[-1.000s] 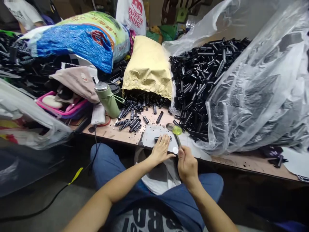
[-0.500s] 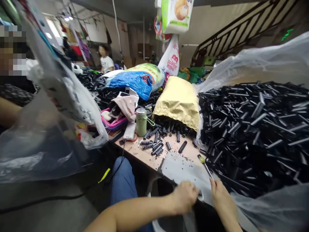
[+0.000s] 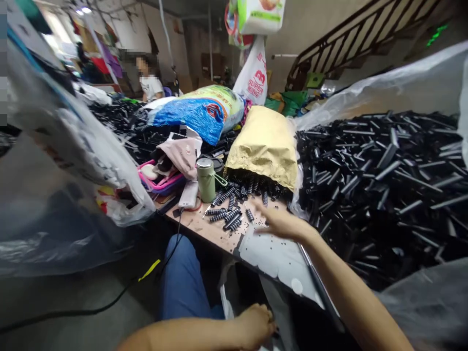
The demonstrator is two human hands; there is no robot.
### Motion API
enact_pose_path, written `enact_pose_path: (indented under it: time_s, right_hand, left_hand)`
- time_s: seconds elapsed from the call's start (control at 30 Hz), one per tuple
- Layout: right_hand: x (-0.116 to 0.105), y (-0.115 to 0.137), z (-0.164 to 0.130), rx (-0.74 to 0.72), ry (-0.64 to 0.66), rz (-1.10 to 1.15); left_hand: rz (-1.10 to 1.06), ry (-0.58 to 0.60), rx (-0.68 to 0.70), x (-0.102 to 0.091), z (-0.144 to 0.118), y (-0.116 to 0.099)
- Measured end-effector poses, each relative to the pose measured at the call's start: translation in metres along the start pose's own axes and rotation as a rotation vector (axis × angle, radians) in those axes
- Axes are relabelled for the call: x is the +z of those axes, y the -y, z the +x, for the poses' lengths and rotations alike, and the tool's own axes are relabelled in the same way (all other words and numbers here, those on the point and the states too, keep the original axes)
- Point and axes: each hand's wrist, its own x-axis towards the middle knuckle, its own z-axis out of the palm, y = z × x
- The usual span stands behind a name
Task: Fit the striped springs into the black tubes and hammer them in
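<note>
My right hand (image 3: 280, 222) reaches over the bench, fingers stretched out and a little blurred, just in front of the pile of ridged black pieces with pale dots (image 3: 230, 214). No object shows in it. Under my right forearm, a thin metal rod (image 3: 310, 265) lies along the grey sheet (image 3: 268, 256), partly hidden. My left hand (image 3: 256, 325) is low, below the bench edge, with its fingers curled closed; whatever is in them is hidden. A yellow padded bag (image 3: 265, 141) spills similar ridged black pieces from its mouth.
A big heap of black plastic tubes (image 3: 380, 185) lies in clear sheeting on the right. A green flask (image 3: 206, 183), a white power bank (image 3: 188, 195) and a pink basket (image 3: 164, 183) stand left. A plastic bag (image 3: 120, 170) hangs nearby. Another person (image 3: 150, 87) sits far back.
My right hand has left the metal rod and moved forward and left over the bench. My left hand has dropped lower and left, away from the bench edge. The view has shifted slightly.
</note>
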Motion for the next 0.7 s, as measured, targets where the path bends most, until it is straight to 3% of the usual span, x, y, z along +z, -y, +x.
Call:
enact_pose_path:
  time_s: [0.07, 0.13, 0.2, 0.23, 0.3, 0.33, 0.4, 0.5, 0.6, 0.7]
  right_hand:
    - [-0.010, -0.021, -0.012, 0.155, -0.113, 0.329]
    - [-0.030, -0.043, -0.023, 0.245, -0.385, 0.614]
    - [-0.051, -0.064, -0.035, 0.306, -0.622, 0.705]
    - [-0.058, -0.075, -0.042, 0.421, -0.651, 0.726]
    - [-0.062, -0.093, -0.055, 0.695, -0.521, 0.629]
    - [-0.059, -0.100, -0.060, 0.761, -0.437, 0.543]
    - [-0.048, -0.108, -0.066, 0.746, -0.334, 0.373]
    - [-0.029, -0.106, -0.067, 0.614, -0.295, 0.198]
    - [-0.015, -0.101, -0.072, 0.478, -0.158, -0.044]
    - [-0.007, -0.101, -0.085, 0.317, -0.098, -0.343]
  left_hand:
    - [0.024, 0.053, -0.024, 0.000, -0.009, 0.004]
    - [-0.011, 0.068, -0.071, -0.004, -0.016, 0.004]
    - [-0.076, 0.028, -0.057, -0.020, -0.019, 0.003]
    - [-0.114, -0.016, -0.023, -0.032, -0.018, 0.004]
    - [-0.173, -0.146, 0.017, -0.069, -0.008, 0.017]
    - [-0.185, -0.226, -0.031, -0.091, 0.002, 0.030]
    - [-0.204, -0.382, -0.243, -0.141, 0.027, 0.071]
    - [-0.179, -0.556, -0.700, -0.212, 0.071, 0.150]
    - [-0.108, -0.527, -0.971, -0.258, 0.107, 0.213]
    - [-0.147, -0.415, -1.014, -0.275, 0.125, 0.241]
